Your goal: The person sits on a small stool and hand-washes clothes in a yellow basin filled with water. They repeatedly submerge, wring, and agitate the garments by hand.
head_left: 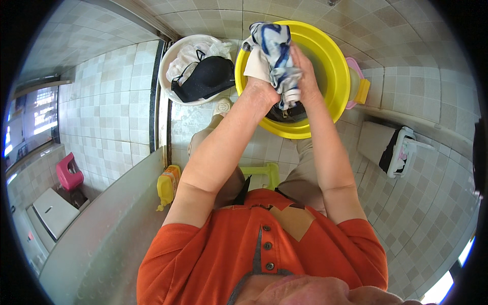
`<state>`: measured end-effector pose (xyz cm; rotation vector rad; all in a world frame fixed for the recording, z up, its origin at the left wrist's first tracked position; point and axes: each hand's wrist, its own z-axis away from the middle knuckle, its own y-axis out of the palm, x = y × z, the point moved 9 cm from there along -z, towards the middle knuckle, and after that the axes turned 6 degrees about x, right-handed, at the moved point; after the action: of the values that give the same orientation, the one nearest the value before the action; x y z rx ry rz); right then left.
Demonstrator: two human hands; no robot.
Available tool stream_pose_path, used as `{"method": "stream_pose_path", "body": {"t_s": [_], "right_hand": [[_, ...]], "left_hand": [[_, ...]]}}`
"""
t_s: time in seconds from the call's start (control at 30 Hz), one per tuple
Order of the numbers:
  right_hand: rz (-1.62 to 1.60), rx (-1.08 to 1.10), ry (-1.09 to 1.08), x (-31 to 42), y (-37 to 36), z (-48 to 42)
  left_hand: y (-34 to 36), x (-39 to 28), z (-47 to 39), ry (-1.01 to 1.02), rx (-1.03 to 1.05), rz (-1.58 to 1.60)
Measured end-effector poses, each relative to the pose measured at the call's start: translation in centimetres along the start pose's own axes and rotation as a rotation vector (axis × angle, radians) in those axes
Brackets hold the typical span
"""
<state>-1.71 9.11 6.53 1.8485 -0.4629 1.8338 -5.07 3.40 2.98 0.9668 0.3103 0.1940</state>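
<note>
A crumpled blue-and-white patterned cloth (272, 42) is lifted above a large yellow plastic basin (337, 45). My left hand (265, 90) is mostly covered by the cloth and a pale fabric part (256, 66); only its wrist side shows, and the fingers are hidden. From the other side, my right hand (306, 70) grips the bunched cloth, its fingers partly behind the folds. Cloudy water (319, 65) shows in the basin, and dark fabric (291, 114) lies at its near side, below my hands.
Left of the basin, a white tub (163, 82) holds a black bra (207, 78) and whitish, crumpled material (183, 55). A yellow bottle (167, 185) stands by the glass panel (110, 228). A green plastic stool (272, 173) is beneath me. A white basket (406, 152) is at right.
</note>
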Motion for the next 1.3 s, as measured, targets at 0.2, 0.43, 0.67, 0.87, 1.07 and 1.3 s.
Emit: {"method": "stream_pose_path", "body": {"t_s": [0.2, 0.43, 0.67, 0.87, 1.07, 1.3], "right_hand": [[-0.365, -0.174, 0.276, -2.7, -1.8, 0.3], [-0.598, -0.385, 0.189, -1.1, -7.7, -0.2], [0.799, -0.241, -0.555, 9.1, -0.7, 3.2], [0.945, -0.044, -0.478, 5.5, 1.5, 0.6], [0.501, -0.13, -0.002, 1.2, -4.1, -1.1], [-0.232, -0.517, 0.498, -4.3, -9.1, 1.2]], "left_hand": [[2.0, 1.1, 0.1, -0.15, 0.231, 0.072], [2.5, 0.4, 0.3, -0.094, 0.18, -0.022], [0.8, 1.0, -1.0, -0.005, 0.103, -0.124], [0.1, 1.3, -0.4, 0.073, 0.095, -0.219], [0.4, 3.2, -0.4, -0.097, 0.07, -0.221], [1.8, 1.9, -1.4, 0.118, 0.34, -0.573]]}}
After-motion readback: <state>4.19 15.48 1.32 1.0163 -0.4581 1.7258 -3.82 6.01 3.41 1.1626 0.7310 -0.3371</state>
